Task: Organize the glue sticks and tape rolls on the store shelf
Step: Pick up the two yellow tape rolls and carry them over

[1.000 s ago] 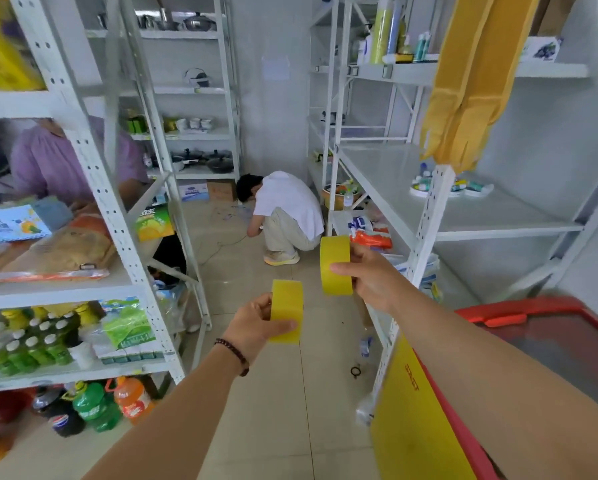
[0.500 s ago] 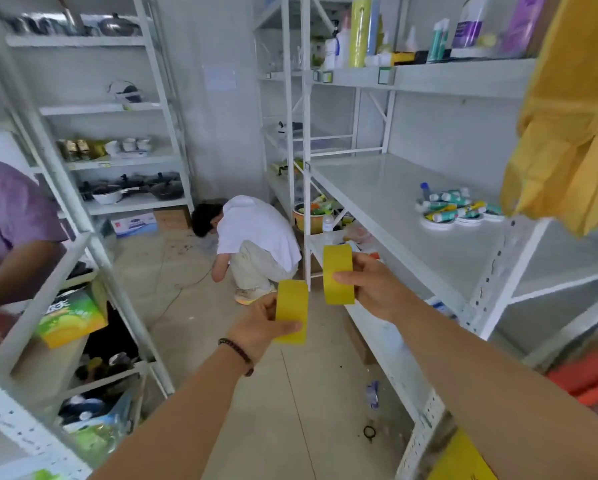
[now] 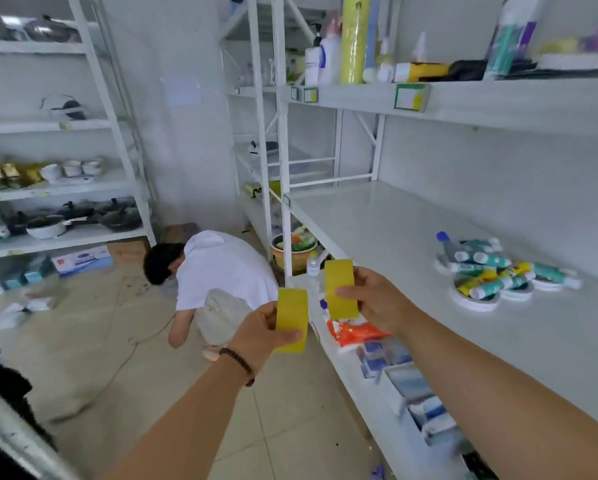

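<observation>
Tape rolls in transit: left hand (image 3: 261,336) grips one yellow roll (image 3: 291,319), right hand (image 3: 377,303) another (image 3: 340,289) (both off the shelf (image 3: 394,230)); next, likely set them beside the glue sticks (image 3: 488,271).

Two bare forearms enter from the lower edge of the head view; no sleeves are visible on either arm up to the frame border. The left hand (image 3: 261,336) carries a bracelet (image 3: 239,362) of dark, round beads worn at the wrist. The right hand (image 3: 377,303) and its wrist are unadorned: no watch, ring or glove visible.
</observation>
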